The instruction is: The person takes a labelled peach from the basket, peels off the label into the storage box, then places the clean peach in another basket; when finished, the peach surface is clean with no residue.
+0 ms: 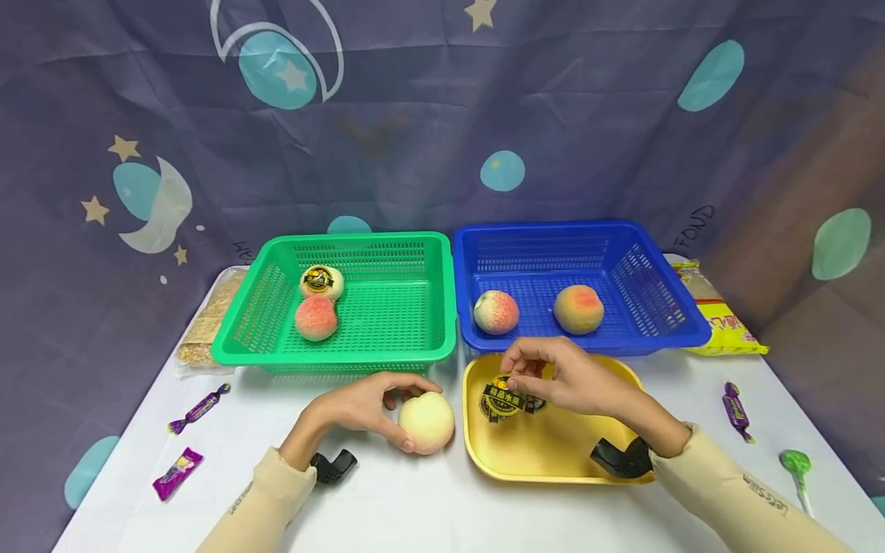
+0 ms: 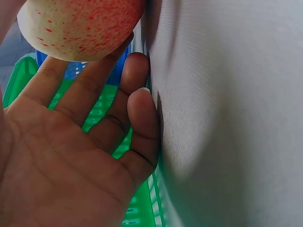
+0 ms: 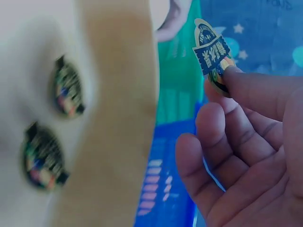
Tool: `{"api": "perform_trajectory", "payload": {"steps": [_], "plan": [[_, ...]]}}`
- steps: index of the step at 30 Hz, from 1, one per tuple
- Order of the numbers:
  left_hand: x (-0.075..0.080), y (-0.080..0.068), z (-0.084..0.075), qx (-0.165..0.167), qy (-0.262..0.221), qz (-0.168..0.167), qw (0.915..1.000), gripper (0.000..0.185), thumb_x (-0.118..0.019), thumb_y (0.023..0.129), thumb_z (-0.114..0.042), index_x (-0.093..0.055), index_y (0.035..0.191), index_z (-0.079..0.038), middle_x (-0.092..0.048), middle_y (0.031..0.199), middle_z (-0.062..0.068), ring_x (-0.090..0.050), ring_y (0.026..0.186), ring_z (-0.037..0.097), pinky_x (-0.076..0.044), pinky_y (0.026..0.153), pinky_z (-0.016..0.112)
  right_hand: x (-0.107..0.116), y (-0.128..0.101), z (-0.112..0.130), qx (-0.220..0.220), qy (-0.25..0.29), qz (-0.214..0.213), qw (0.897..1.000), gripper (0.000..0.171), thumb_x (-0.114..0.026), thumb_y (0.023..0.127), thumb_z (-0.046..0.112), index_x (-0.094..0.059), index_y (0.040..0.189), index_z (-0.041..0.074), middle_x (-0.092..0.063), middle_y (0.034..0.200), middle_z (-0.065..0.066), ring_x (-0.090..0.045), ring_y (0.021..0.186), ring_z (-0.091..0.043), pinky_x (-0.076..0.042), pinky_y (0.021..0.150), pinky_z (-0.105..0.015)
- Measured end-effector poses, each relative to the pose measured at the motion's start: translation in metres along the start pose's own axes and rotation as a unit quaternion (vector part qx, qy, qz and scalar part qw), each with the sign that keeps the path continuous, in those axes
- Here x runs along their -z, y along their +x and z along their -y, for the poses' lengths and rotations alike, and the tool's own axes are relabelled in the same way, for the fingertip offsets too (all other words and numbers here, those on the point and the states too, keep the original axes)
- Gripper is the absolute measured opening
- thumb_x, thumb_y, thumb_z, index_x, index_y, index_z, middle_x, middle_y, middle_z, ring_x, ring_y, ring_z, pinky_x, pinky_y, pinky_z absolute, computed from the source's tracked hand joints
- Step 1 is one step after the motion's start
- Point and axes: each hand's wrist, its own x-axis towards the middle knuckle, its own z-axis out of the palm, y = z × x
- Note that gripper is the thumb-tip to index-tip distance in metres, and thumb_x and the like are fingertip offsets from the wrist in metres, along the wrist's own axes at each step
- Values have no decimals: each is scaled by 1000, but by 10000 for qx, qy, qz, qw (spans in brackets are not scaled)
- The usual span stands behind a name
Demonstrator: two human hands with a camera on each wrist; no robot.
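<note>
From the head camera, the person's left hand was curled around a pale peach resting on the white table, just in front of the green basket, which held two more peaches, one wearing a sticker. The right hand hovered over the yellow tray, pinching a round label sticker between thumb and fingertip; at least one more sticker lay on the tray beneath it. The blue basket behind the tray held two peaches, well apart. Wrapped candies lay on both sides of the table, and a green lollipop lay at the right edge. From the left wrist, the fingers were pressed against the red-speckled underside of the peach, with the table beside them and green mesh behind. From the right wrist, the sticker was gripped at the fingertips, lifted clear of the tray, where two stickers lay blurred.
</note>
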Motion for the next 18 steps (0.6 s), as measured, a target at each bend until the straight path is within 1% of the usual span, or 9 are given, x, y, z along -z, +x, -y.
{"api": "perform_trajectory", "payload": {"steps": [2, 5, 7, 9, 11, 14, 16, 18], "plan": [[0, -1, 1, 5, -16, -5, 10000, 77, -94, 67, -34, -61, 137, -34, -65, 123, -9, -56, 113, 13, -47, 89, 35, 2, -5, -5, -86, 2, 153, 9998, 15, -71, 95, 7, -67, 106, 16, -70, 87, 5, -65, 78, -8, -56, 69, -24], [0, -2, 2, 10, -26, -3, 10000, 77, -94, 67, -34, -61, 137, -34, -65, 123, -8, -56, 113, 13, -47, 89, 35, 3, -11, -13, -124, -8, 431, 9990, 17, -71, 95, 7, -66, 108, 15, -71, 86, 5, -65, 77, -7, -55, 69, -25], [0, -2, 2, 19, -32, -6, 10000, 77, -94, 68, -34, -61, 137, -34, -65, 124, -8, -56, 113, 13, -47, 89, 34, 3, -13, -19, -119, 0, 628, 9980, 14, -72, 94, 8, -66, 105, 15, -69, 86, 5, -64, 76, -5, -55, 70, -25], [1, -2, 2, 36, -44, -10, 10000, 77, -94, 68, -34, -61, 137, -34, -65, 124, -8, -56, 113, 13, -47, 89, 34, 3, -14, -23, -184, 86, 914, 9956, 13, -72, 93, 8, -66, 102, 13, -68, 85, 5, -62, 76, -5, -55, 70, -24], [1, -2, 2, 50, -41, -13, 10000, 77, -94, 68, -34, -61, 137, -34, -65, 124, -8, -56, 114, 13, -46, 88, 34, 4, -14, -27, -250, 229, 1268, 9914, 13, -72, 92, 6, -66, 103, 11, -68, 85, 2, -61, 76, -5, -55, 70, -24], [1, -1, 2, 66, -38, -5, 10000, 77, -94, 68, -33, -61, 138, -35, -65, 125, -9, -56, 114, 13, -46, 89, 33, 4, -15, -32, -356, 472, 1813, 9816, 15, -70, 92, 3, -66, 105, 8, -69, 89, -6, -61, 77, -5, -55, 70, -24], [1, -1, 2, 75, -34, 1, 10000, 77, -94, 68, -33, -61, 138, -35, -65, 125, -9, -56, 115, 13, -46, 89, 33, 4, -16, -34, -398, 545, 2073, 9759, 16, -70, 92, 2, -68, 107, 8, -70, 93, -10, -61, 77, -6, -55, 71, -23], [1, 0, 2, 83, -39, 5, 10000, 77, -94, 68, -33, -61, 138, -35, -65, 126, -9, -56, 115, 13, -47, 89, 33, 4, -18, -35, -463, 507, 2250, 9719, 17, -70, 92, 4, -70, 109, 9, -70, 96, -10, -60, 77, -4, -54, 70, -22]]}}
